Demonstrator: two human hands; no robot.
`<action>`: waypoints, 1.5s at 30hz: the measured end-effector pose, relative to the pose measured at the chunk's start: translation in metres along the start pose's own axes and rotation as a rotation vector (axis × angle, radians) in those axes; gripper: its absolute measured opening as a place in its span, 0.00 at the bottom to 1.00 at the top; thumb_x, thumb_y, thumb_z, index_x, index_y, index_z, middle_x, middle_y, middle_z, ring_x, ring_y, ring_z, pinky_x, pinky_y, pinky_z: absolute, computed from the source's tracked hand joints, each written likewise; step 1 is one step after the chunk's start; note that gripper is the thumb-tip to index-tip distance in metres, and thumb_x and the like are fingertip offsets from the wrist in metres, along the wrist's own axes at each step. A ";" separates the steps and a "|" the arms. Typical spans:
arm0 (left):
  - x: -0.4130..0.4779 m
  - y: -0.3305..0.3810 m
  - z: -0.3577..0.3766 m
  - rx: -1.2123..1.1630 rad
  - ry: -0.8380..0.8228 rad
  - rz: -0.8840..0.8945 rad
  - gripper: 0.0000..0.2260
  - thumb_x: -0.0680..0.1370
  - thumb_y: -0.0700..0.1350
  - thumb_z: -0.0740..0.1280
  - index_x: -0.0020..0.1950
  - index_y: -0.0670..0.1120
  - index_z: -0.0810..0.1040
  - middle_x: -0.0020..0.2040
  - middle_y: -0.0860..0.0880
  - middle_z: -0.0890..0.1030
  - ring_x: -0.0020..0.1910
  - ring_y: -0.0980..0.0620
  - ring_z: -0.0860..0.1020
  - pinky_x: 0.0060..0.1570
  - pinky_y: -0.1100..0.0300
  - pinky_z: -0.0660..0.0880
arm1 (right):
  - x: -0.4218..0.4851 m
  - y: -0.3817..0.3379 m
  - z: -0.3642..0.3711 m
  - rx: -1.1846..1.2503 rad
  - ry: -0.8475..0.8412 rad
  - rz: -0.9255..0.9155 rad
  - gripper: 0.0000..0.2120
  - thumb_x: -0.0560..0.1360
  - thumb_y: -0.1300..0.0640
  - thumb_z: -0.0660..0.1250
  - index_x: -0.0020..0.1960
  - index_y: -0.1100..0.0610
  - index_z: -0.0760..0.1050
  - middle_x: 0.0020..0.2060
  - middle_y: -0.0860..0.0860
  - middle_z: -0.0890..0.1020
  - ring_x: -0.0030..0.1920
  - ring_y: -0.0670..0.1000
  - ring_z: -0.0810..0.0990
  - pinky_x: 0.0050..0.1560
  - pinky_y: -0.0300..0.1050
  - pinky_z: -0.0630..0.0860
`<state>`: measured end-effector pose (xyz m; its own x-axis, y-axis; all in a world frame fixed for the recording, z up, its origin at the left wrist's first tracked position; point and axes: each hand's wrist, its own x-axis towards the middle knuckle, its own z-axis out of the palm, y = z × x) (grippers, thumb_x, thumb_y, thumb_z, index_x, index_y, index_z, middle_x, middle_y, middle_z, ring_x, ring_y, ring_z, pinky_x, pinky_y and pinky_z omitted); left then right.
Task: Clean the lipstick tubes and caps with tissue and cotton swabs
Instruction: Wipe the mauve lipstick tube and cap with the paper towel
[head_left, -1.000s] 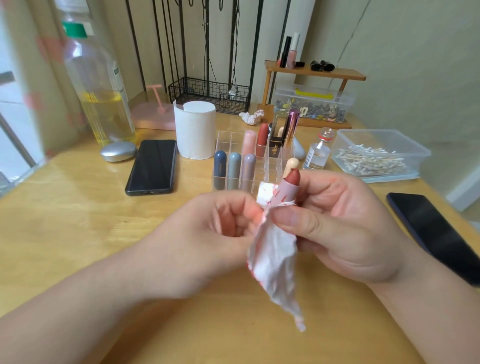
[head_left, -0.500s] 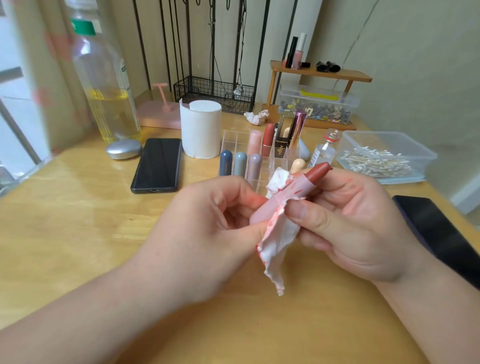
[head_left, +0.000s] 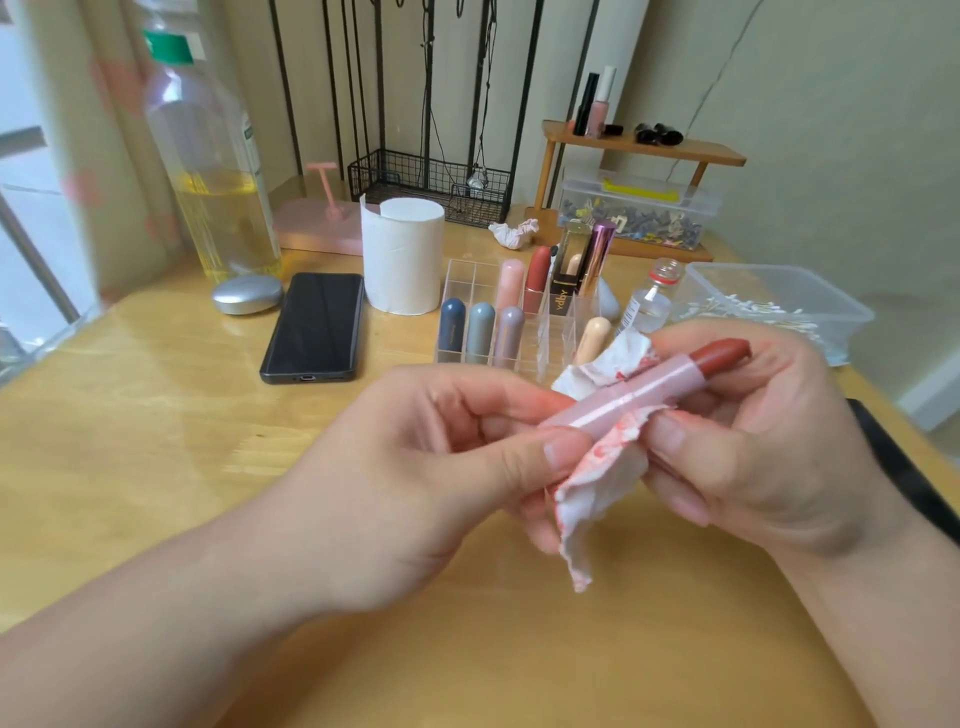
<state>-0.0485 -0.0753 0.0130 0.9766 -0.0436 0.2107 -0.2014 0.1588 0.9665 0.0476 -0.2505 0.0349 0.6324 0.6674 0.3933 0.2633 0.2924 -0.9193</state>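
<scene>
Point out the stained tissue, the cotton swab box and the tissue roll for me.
stained tissue (head_left: 597, 483), head view, crumpled fold hanging below the tube.
cotton swab box (head_left: 844, 296), head view, right rim.
tissue roll (head_left: 402, 260), head view, front side wall.

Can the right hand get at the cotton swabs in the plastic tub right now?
Probably not at once: the right hand pinches the tissue against the lipstick tube. Once freed, yes, likely: the swab tub sits open-topped just beyond it, nothing between.
</scene>
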 end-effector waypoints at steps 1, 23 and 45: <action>-0.002 0.000 0.000 0.077 0.039 0.047 0.11 0.72 0.44 0.74 0.51 0.40 0.85 0.42 0.37 0.85 0.37 0.37 0.82 0.40 0.60 0.80 | 0.000 0.000 0.001 -0.001 -0.004 -0.006 0.07 0.61 0.61 0.70 0.38 0.55 0.84 0.24 0.56 0.77 0.15 0.47 0.69 0.22 0.32 0.68; -0.009 -0.006 0.005 0.576 0.255 0.246 0.08 0.70 0.46 0.77 0.47 0.48 0.86 0.41 0.48 0.86 0.41 0.45 0.83 0.42 0.48 0.80 | 0.001 0.004 0.008 0.063 0.003 0.021 0.05 0.62 0.63 0.70 0.37 0.57 0.80 0.26 0.53 0.79 0.19 0.44 0.74 0.20 0.32 0.69; -0.002 -0.003 0.005 0.168 0.118 0.063 0.07 0.69 0.43 0.77 0.42 0.43 0.81 0.34 0.49 0.82 0.33 0.57 0.78 0.35 0.66 0.74 | -0.001 0.004 0.006 0.184 -0.022 0.156 0.04 0.62 0.60 0.72 0.37 0.57 0.82 0.26 0.55 0.77 0.20 0.45 0.69 0.21 0.31 0.65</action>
<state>-0.0500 -0.0807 0.0103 0.9618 0.0788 0.2621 -0.2622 -0.0095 0.9650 0.0437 -0.2454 0.0308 0.6383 0.7284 0.2490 0.0258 0.3031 -0.9526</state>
